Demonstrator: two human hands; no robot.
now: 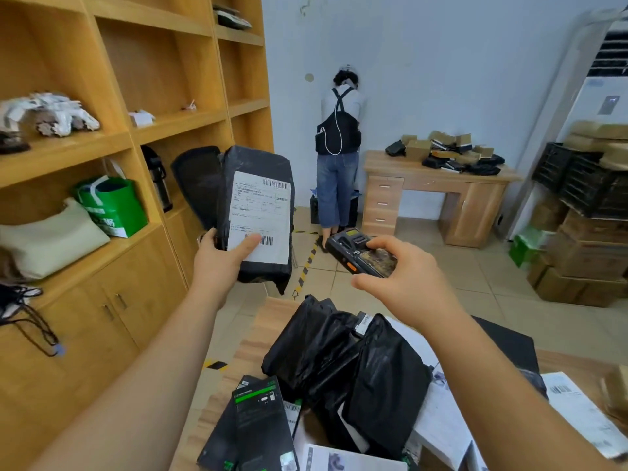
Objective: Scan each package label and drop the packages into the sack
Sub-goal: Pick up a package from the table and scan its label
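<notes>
Two hands are up over the table [272,309]: the left hand [222,258], at ten o'clock, grips a black package [258,212], thumb on its white label [260,217]; the right hand [404,280], at two o'clock, clasps the scanner [360,251]. More black packages [343,365] lie heaped at six o'clock.

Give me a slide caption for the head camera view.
Left hand holds up a labelled package; right hand aims the scanner.
</notes>
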